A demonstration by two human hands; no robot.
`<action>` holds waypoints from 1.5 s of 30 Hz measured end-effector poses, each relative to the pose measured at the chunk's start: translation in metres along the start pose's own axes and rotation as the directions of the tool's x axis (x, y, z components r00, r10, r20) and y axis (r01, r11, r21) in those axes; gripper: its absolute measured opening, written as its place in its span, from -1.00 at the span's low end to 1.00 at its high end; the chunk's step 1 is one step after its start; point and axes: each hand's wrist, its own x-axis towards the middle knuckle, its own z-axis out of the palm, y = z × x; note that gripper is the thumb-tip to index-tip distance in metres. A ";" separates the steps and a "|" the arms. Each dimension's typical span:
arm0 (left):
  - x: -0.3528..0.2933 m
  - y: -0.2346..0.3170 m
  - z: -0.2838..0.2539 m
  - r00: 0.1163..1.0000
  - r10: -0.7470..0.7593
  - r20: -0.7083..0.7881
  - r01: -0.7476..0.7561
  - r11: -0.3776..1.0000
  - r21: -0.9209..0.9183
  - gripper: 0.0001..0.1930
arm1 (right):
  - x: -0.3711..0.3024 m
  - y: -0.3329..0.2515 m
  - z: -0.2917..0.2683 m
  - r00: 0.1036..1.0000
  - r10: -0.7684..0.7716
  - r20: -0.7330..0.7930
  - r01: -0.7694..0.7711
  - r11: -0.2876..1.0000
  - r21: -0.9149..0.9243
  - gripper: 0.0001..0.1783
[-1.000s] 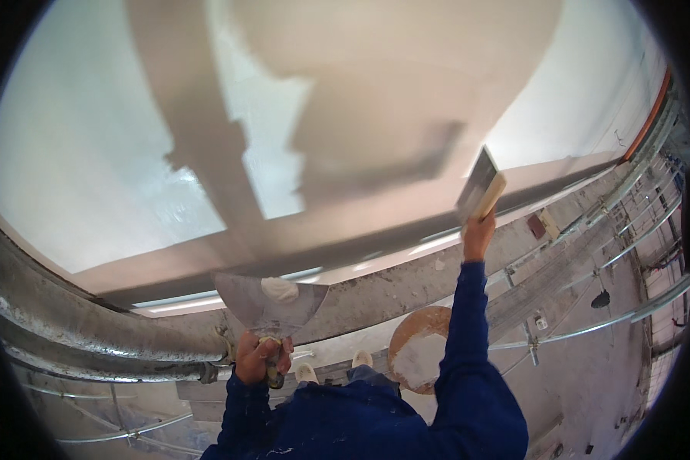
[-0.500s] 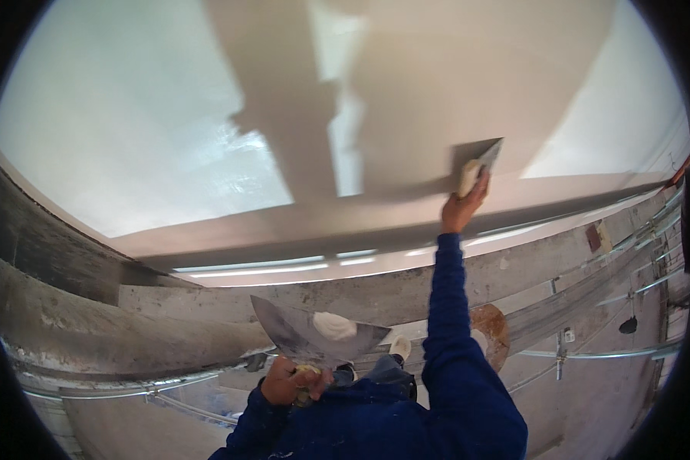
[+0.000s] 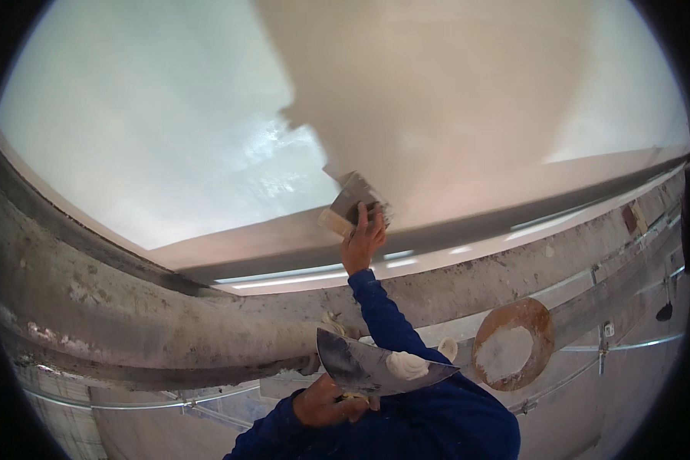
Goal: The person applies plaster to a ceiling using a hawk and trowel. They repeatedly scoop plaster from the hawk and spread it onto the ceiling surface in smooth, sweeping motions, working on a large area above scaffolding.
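Note:
My right arm reaches forward, and my right hand (image 3: 364,244) is closed round a plastering trowel (image 3: 354,190) with a flat blade. The blade is at the smooth pale plastered surface (image 3: 452,107), near its lower edge; whether the blade touches it is hard to tell. Close to my body, my left hand (image 3: 331,402) grips a broad steel trowel (image 3: 353,364) from below, its wide blade turned up. A lump of white plaster (image 3: 408,366) lies toward the right end of that blade. My left fingers partly hide its handle.
A round brown-rimmed bucket (image 3: 543,330) with whitish contents stands below right. A thick rough concrete beam (image 3: 130,322) runs along the left and under the plastered surface. Metal scaffold tubes (image 3: 644,343) cross on both sides. A dark object (image 3: 665,312) hangs at the right.
My right hand has swept the trowel left and slightly down across the surface, and the trowel has turned. My left hand with the plaster-loaded trowel has shifted right and down in view.

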 end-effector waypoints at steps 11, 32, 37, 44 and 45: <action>0.030 -0.024 -0.002 0.994 -0.008 0.108 0.012 0.999 -0.039 -0.60 | -0.062 0.067 -0.247 0.740 0.461 0.490 -0.658 0.646 0.387 -0.35; 0.215 0.000 0.058 0.744 0.641 0.189 -0.504 0.353 0.789 -0.38 | 0.018 0.071 -0.418 0.532 0.406 0.743 -0.708 -0.268 0.653 -0.27; 0.248 -0.028 0.055 0.693 0.685 0.225 -0.448 0.165 0.879 -0.35 | 0.026 0.095 -0.415 0.494 0.308 0.813 -0.739 -0.343 0.579 -0.25; 0.242 -0.105 0.035 0.894 0.444 -0.053 -0.078 0.272 0.959 -0.32 | 0.053 0.198 -0.442 0.784 0.425 0.453 -0.542 0.111 0.833 -0.68; 0.230 -0.116 0.040 0.887 0.443 -0.130 -0.022 0.321 0.947 -0.29 | 0.066 0.215 -0.444 0.775 0.460 0.433 -0.548 0.148 0.823 -0.79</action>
